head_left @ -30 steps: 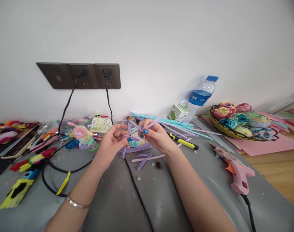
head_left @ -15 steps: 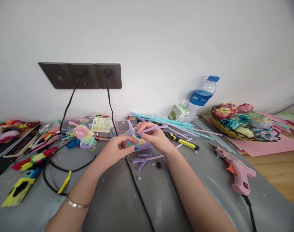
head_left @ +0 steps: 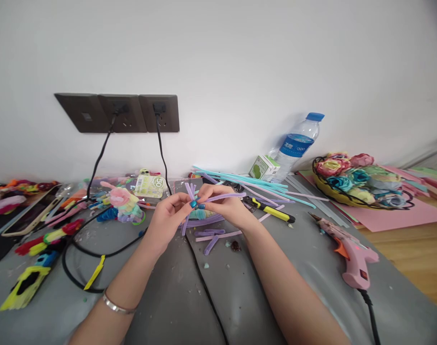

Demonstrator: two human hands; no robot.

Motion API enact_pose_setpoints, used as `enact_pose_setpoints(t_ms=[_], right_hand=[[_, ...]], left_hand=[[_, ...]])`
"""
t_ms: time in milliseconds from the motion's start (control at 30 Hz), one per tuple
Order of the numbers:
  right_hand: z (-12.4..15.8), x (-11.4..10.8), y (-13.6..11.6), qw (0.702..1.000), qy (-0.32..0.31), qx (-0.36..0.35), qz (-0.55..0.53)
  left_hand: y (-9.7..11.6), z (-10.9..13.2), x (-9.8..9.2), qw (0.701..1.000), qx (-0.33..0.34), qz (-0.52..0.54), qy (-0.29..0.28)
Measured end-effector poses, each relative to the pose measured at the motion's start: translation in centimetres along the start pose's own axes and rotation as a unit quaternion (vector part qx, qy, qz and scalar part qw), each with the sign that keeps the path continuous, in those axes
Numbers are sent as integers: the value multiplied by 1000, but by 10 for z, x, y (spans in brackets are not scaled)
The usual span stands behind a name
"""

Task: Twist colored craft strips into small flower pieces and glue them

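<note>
Both hands meet over the middle of the grey table, pinching a small bunch of purple pipe cleaners (head_left: 190, 189). My left hand (head_left: 171, 214) is closed on it, thumb and forefinger together, with strands sticking out above and below. My right hand (head_left: 226, 206) is closed at the same spot, and one purple strand runs off to the right over its fingers. Behind and below the fingers lies a partly hidden purple coil (head_left: 204, 221). Nearer me, short folded purple pieces (head_left: 209, 233) lie beside a pale pink strip. The exact grip point is covered by the fingertips.
A pink glue gun (head_left: 355, 256) lies at right with its cord. A yellow utility knife (head_left: 274, 210), turquoise pipe cleaners (head_left: 261, 184) and a water bottle (head_left: 298, 143) are behind. Paper flowers (head_left: 362, 177) fill a basket. A black cable (head_left: 204, 278) crosses the table; fuzzy figures (head_left: 124, 203) lie left.
My left hand has moved up and right, and its fingers have closed on the purple pipe cleaners beside my right fingertips. The bunch has shifted slightly left and down.
</note>
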State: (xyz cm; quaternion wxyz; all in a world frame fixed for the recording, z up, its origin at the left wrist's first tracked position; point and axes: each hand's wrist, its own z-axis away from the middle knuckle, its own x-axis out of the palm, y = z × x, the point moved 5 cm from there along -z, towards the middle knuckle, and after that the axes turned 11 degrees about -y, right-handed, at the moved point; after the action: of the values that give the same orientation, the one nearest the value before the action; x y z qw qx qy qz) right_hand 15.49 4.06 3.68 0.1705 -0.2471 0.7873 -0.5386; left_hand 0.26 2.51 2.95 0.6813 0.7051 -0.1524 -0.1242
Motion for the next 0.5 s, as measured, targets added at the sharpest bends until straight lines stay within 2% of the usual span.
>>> enact_pose_setpoints(t_ms=[167,300,500], right_hand=[[1,-6,6,995,38,-5,-89],[1,-10,7,992,65,-5,-108],[1,-4,0,995,23,-11,-95]], left_hand=[[0,0,-1,1000,-7,9,-12],[4,0,4,998,-4,-20,-53],[13,3,16,986,5,-87,-145]])
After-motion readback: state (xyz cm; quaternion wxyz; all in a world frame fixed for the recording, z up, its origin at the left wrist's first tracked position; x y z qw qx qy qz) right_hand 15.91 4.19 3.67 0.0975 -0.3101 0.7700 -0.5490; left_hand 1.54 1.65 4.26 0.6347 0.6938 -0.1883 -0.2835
